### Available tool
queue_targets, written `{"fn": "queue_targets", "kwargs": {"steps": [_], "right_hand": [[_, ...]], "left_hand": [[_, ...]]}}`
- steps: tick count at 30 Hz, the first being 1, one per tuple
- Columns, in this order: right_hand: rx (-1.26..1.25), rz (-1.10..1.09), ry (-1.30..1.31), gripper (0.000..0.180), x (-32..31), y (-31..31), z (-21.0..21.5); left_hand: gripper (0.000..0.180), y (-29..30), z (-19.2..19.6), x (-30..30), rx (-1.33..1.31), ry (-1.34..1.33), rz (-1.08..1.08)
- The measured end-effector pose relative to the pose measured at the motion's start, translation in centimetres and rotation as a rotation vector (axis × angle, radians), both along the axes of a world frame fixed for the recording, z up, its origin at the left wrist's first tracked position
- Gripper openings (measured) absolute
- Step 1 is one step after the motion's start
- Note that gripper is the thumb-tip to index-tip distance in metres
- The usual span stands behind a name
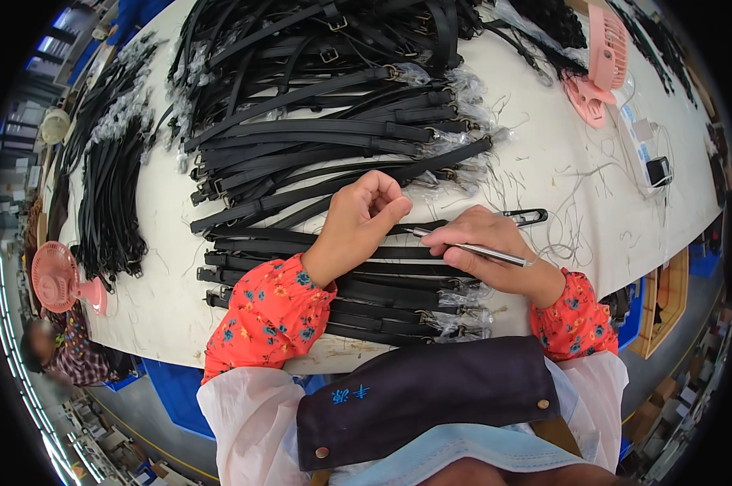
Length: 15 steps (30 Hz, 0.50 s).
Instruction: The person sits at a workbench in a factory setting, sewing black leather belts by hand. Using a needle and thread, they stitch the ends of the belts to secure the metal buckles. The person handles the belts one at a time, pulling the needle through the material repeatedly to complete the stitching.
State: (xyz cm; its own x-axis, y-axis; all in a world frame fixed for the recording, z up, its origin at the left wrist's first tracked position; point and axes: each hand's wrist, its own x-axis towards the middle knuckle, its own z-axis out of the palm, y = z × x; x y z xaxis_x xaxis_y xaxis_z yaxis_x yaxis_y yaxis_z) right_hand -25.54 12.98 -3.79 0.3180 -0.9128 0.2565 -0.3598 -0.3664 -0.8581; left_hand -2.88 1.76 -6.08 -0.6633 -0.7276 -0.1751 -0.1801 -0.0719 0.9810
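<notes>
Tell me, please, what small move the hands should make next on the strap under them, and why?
Probably draw the silver pen in the right hand along the black strap. Its tip already rests on that strap, and the left hand, curled into a fist, presses the strap flat just beside it.

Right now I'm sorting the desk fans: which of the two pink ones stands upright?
The pink fan at the table's left edge stands upright on its base. The other pink fan, at the far right, lies tipped over on the white table.
</notes>
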Motion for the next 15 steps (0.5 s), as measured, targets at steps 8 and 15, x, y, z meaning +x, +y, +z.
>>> {"fn": "queue_targets", "kwargs": {"steps": [8,15], "right_hand": [[-0.008,0.034,0.079,0.022,0.28,-0.18,0.13],[0.019,0.029,0.07,0.022,0.31,-0.15,0.14]], "left_hand": [[0.015,0.04,-0.44,-0.05,-0.031,0.014,0.004],[0.014,-0.04,-0.19,-0.04,-0.011,0.017,0.002]]}}
